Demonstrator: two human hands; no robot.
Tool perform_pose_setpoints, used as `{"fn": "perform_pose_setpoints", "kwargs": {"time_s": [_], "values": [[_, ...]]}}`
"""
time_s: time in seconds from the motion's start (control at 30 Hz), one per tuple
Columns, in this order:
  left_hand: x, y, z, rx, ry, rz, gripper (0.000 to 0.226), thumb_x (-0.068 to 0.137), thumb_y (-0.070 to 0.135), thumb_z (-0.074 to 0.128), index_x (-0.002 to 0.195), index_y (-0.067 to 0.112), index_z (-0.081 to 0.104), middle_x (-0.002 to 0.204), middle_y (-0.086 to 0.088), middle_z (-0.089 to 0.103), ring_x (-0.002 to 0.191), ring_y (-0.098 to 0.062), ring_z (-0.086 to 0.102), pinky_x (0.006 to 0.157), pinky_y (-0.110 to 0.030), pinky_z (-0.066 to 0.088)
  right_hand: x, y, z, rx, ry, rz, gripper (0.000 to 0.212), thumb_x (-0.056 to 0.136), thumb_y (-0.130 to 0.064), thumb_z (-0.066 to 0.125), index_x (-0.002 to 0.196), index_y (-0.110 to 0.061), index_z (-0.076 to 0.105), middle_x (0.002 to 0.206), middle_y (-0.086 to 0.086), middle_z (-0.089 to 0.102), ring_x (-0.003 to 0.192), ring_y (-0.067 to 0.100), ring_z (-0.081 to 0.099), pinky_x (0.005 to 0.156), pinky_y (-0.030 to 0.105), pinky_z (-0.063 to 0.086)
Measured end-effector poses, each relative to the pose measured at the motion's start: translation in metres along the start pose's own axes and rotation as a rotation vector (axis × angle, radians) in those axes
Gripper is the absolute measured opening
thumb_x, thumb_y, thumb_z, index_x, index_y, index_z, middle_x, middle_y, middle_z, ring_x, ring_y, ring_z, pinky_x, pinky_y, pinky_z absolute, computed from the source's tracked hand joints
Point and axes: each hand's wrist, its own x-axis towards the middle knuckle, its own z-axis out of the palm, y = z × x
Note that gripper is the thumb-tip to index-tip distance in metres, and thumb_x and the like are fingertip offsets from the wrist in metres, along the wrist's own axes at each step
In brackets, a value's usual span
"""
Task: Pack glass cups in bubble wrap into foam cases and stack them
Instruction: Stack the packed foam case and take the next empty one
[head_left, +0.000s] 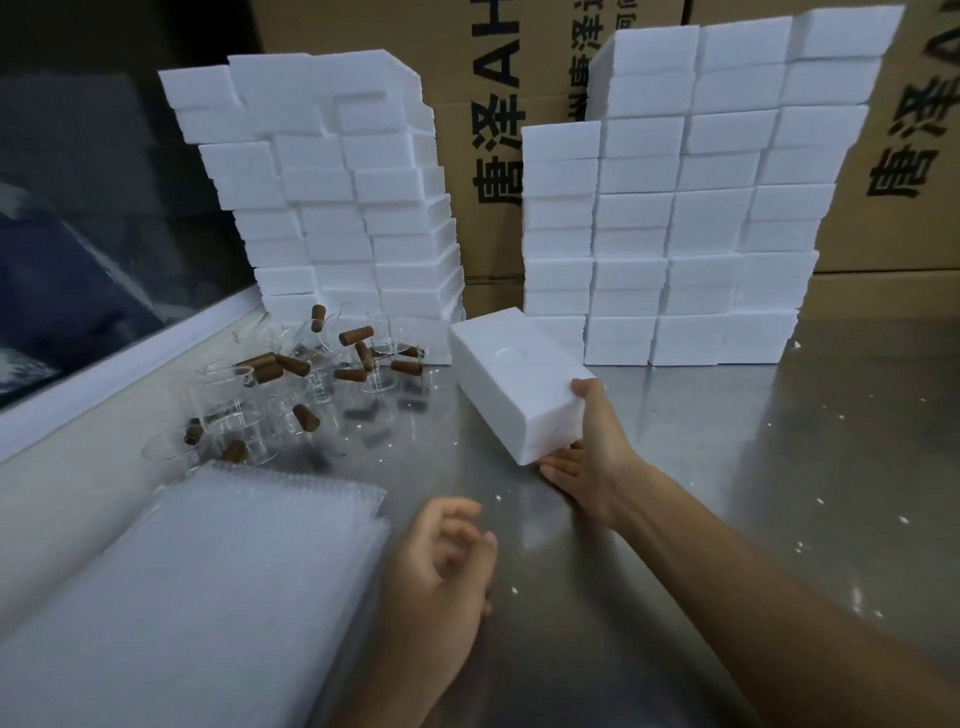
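Right hand (587, 457) grips 1 foam case (519, 382) by its near end above the steel table (727, 441); left hand (447, 561) hangs loosely curled, holding nothing.

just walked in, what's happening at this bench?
A person is packing glass cups. Their right hand grips the near end of a closed white foam case on the steel table. The left hand hangs loosely curled, holding nothing, beside a stack of bubble wrap sheets. Glass cups with brown handles sit unwrapped at the left, and tall stacks of foam cases stand behind, in front of cardboard boxes.
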Motion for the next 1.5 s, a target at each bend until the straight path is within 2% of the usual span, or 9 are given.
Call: {"fn": "perform_pose_setpoints", "kwargs": {"time_s": [0.27, 0.5, 0.67, 0.8, 0.9, 1.03, 1.13, 1.37, 1.5], "values": [[-0.003, 0.009, -0.008, 0.089, 0.168, 0.098, 0.07, 0.085, 0.018, 0.074, 0.138, 0.027, 0.03, 0.135, 0.001, 0.041, 0.121, -0.012, 0.045, 0.09, -0.016, 0.042, -0.055, 0.009, -0.061, -0.236, -0.072, -0.085, 0.051, 0.085, -0.063, 0.051, 0.112, -0.021, 0.065, 0.097, 0.013, 0.075, 0.088, 0.027, 0.071, 0.073, 0.034, 0.058], [-0.012, 0.013, -0.008, 0.052, 0.042, 0.099, 0.041, 0.073, 0.028, 0.065, 0.111, 0.028, 0.052, 0.106, 0.013, 0.066, 0.086, 0.008, 0.062, 0.067, -0.012, 0.047, -0.082, 0.014, -0.085, -0.397, -0.064, -0.143, 0.056, 0.079, -0.071, 0.059, 0.099, -0.019, 0.07, 0.084, 0.003, 0.078, 0.079, 0.018, 0.075, 0.076, 0.032, 0.058], [-0.01, 0.01, -0.008, 0.149, 0.049, 0.067, 0.025, 0.089, 0.015, 0.064, 0.11, 0.025, 0.055, 0.104, 0.013, 0.064, 0.085, 0.013, 0.057, 0.067, -0.018, 0.043, -0.096, 0.041, -0.083, -0.451, 0.142, -0.468, 0.088, 0.075, -0.081, 0.045, 0.091, 0.004, 0.062, 0.081, 0.009, 0.069, 0.078, 0.026, 0.066, 0.078, 0.043, 0.055], [-0.009, 0.009, -0.008, 0.157, 0.085, 0.051, 0.024, 0.09, 0.02, 0.064, 0.109, 0.031, 0.054, 0.105, 0.011, 0.063, 0.094, -0.003, 0.06, 0.069, -0.019, 0.044, -0.109, 0.049, -0.073, -0.56, 0.108, -0.583, 0.058, 0.093, -0.069, 0.038, 0.088, -0.021, 0.071, 0.084, -0.015, 0.073, 0.078, -0.001, 0.064, 0.067, 0.014, 0.047], [-0.006, 0.008, -0.011, 0.183, 0.095, 0.043, 0.028, 0.087, 0.026, 0.066, 0.112, 0.032, 0.054, 0.115, 0.003, 0.058, 0.1, -0.008, 0.057, 0.08, -0.027, 0.044, -0.111, 0.05, -0.07, -0.705, 0.059, -0.669, 0.039, 0.095, -0.06, 0.044, 0.104, -0.031, 0.068, 0.095, -0.01, 0.071, 0.087, -0.001, 0.063, 0.073, 0.02, 0.046], [-0.006, 0.016, -0.016, 0.115, -0.057, -0.013, 0.04, 0.072, 0.045, 0.06, 0.109, 0.032, 0.064, 0.109, 0.005, 0.065, 0.1, -0.013, 0.062, 0.084, -0.032, 0.049, -0.111, 0.041, -0.079, -0.671, 0.027, -0.624, 0.045, 0.092, -0.068, 0.041, 0.123, -0.042, 0.06, 0.099, -0.025, 0.07, 0.085, -0.013, 0.063, 0.068, 0.007, 0.047], [-0.003, 0.022, -0.02, 0.05, -0.159, -0.054, 0.038, 0.075, 0.044, 0.059, 0.108, 0.029, 0.07, 0.1, 0.004, 0.073, 0.096, -0.018, 0.068, 0.082, -0.035, 0.051, -0.108, 0.031, -0.087, -0.653, -0.015, -0.566, 0.046, 0.09, -0.073, 0.042, 0.129, -0.053, 0.054, 0.114, -0.032, 0.065, 0.099, -0.01, 0.063, 0.09, 0.023, 0.048], [0.005, 0.025, -0.032, 0.029, -0.334, -0.085, 0.021, 0.095, 0.032, 0.055, 0.101, 0.037, 0.075, 0.098, 0.006, 0.076, 0.084, -0.012, 0.072, 0.064, -0.02, 0.05, -0.101, 0.031, -0.088, -0.761, 0.036, -0.543, 0.049, 0.092, -0.07, 0.04, 0.128, -0.044, 0.059, 0.114, -0.021, 0.068, 0.091, -0.003, 0.064, 0.074, 0.022, 0.047], [0.007, 0.023, -0.034, 0.033, -0.385, -0.09, 0.024, 0.087, 0.039, 0.058, 0.106, 0.036, 0.074, 0.101, 0.006, 0.076, 0.087, -0.012, 0.072, 0.067, -0.019, 0.052, -0.097, 0.027, -0.09, -0.83, 0.053, -0.513, 0.046, 0.092, -0.069, 0.041, 0.126, -0.044, 0.061, 0.114, -0.021, 0.068, 0.102, 0.007, 0.062, 0.09, 0.031, 0.049]]}}
